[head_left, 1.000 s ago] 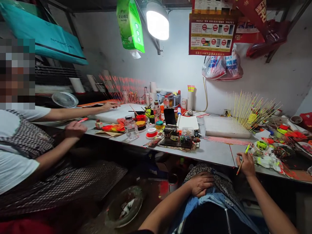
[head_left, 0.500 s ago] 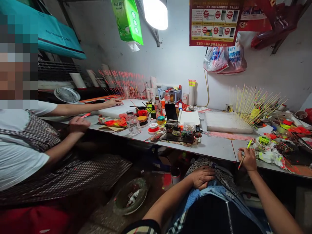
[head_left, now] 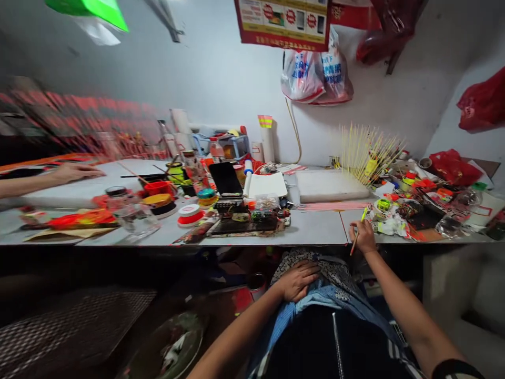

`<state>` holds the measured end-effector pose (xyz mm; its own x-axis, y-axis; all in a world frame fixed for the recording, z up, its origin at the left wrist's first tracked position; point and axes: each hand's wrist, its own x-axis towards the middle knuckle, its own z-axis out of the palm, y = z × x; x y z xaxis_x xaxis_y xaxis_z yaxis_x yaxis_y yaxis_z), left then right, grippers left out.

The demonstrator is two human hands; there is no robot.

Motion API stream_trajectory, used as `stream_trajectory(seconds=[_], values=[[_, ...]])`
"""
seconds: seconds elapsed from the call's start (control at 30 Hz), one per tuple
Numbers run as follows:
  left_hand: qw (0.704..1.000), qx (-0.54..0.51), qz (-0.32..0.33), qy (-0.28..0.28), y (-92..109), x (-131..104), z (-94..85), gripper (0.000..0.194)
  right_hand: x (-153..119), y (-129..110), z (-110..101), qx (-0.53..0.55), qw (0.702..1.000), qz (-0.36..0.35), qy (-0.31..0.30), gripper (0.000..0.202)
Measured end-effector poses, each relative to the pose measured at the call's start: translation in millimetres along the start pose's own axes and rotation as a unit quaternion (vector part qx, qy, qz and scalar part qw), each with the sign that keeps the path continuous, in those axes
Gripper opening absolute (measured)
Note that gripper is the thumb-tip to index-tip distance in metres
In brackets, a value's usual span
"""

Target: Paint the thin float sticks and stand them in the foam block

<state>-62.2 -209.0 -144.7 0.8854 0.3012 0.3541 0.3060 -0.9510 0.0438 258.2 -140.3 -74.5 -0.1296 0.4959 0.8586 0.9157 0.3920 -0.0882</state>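
Observation:
My left hand lies flat on my lap, on the patterned and blue cloth, fingers stretched and holding nothing. At the table's front edge, my right hand is closed round a slim stick with a bright yellow upper end; its lower end points down toward me. Just beyond that hand lie thin pink rods and crumpled paint-stained paper. Behind them, a white foam block carries many upright pale yellow sticks. Left of centre sits a small black machine with a raised lid.
Paint jars, a clear bottle and a red-and-white tub crowd the table's left. A co-worker's hand rests over another foam block. Clutter with a red bag fills the right. A basin stands on the floor.
The view has swung right, so the scene sits further left and most of the co-worker is out of frame. My hands keep their places, the right one still gripping the stick.

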Motion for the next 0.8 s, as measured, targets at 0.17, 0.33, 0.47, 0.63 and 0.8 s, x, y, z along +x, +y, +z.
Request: stream_trajectory(seconds=[0.17,0.33,0.47,0.63,0.8], values=[[1.000,-0.001,-0.014,0.013,24.6,36.6,-28.0,0.042,0.5,-4.6,-6.2,0.021,1.000,0.006,-0.010,0.013],[0.984,-0.017,-0.169,0.050,-14.3,119.0,-63.1,0.040,-7.3,-4.4,-16.5,0.061,0.997,0.024,-0.040,0.015],[0.948,0.006,-0.313,0.055,-93.8,167.5,-85.7,0.045,-5.4,-14.4,-28.9,0.098,0.995,0.012,-0.025,0.016],[0.930,0.009,-0.366,-0.005,-145.1,188.4,-92.2,0.032,-2.6,-29.9,-45.0,0.107,0.994,-0.022,-0.002,0.025],[0.932,-0.028,-0.362,-0.014,-142.5,197.4,-75.2,0.018,0.0,-35.0,-56.8,0.085,0.996,-0.006,-0.023,0.027]])
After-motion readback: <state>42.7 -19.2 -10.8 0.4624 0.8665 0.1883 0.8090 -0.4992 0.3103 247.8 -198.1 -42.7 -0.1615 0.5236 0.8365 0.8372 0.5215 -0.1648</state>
